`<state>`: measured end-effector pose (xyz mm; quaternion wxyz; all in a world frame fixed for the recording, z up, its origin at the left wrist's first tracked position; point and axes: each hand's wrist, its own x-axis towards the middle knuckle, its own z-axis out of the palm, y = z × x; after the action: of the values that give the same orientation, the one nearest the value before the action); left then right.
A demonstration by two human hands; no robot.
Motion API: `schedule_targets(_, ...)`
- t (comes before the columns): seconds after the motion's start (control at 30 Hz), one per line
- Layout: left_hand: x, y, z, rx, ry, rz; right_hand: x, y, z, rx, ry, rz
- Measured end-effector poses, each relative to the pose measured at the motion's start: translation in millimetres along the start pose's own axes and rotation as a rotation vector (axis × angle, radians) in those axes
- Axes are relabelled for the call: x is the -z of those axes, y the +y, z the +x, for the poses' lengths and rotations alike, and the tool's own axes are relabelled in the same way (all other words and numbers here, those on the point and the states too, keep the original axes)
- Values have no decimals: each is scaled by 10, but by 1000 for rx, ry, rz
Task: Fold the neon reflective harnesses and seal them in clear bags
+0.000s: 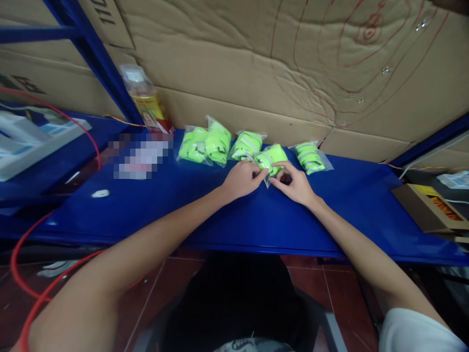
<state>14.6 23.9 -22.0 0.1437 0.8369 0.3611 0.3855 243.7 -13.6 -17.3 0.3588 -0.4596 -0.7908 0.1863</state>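
Both my hands meet at one clear plastic bag with a folded neon-yellow item [273, 155] inside, near the middle of the blue table. My left hand [245, 180] pinches the bag's near left edge. The thumb and index finger of my right hand [293, 182] close on its right side. Left of it stand similar bags: a neon bundle [247, 144] close by, then two more, one [218, 142] leaning against the other [194, 145]. Another bagged bundle [309, 157] lies to the right, apart from my hands.
A bottle with a yellow and red label [150, 105] stands at the back left. Cardboard [234, 63] lines the back. An open carton [427, 208] sits at the right end, a small white piece [100, 193] at the left. A red hose [22, 244] hangs left of the blue table [227, 230].
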Motion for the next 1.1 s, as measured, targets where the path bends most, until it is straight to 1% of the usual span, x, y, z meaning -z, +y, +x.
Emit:
schedule_targets(0.07,-13,-1,-15,96,33,50,4,55,3,-13,-25,-5)
schedule_targets(0.13,-27,0,-23,179,78,34,2,84,6,-18,-14,10)
schedule_targets(0.23,-42,-43,-4,237,97,-131,-1,83,11,-12,0,22)
schedule_targets(0.33,-43,-137,37,303,71,-303,-1,61,9,-10,-6,31)
schedule_targets(0.4,-41,-176,50,346,51,-373,-4,34,3,-6,12,47)
schedule_targets(0.43,-40,-176,49,340,44,-394,-8,16,-2,-7,28,65)
schedule_targets(0.5,-41,-127,34,253,47,-396,-14,-33,-14,-28,32,126)
schedule_targets(0.57,-44,-34,9,121,74,-358,-14,-90,-30,-53,-10,196)
schedule_targets(0.63,-43,59,-12,27,109,-326,-7,-141,-44,-54,-57,225)
schedule_targets(0.7,-38,113,-23,-21,127,-325,7,-171,-50,-45,-76,194)
schedule_targets(0.8,-43,109,-27,-53,114,-334,26,-163,-43,-46,-70,105)
schedule_targets(0.83,-51,97,-28,-61,102,-339,29,-150,-39,-45,-47,74)
schedule_targets(0.9,-75,79,-36,-91,74,-333,26,-122,-37,-13,62,-20)
schedule_targets(1.0,-102,86,-60,-168,27,-252,5,-123,-47,146,272,-228)
schedule_targets(1.03,-105,96,-68,-197,5,-220,-4,-137,-52,208,299,-280)
schedule_targets(1.1,-105,117,-83,-242,-35,-184,-18,-174,-58,296,263,-307)
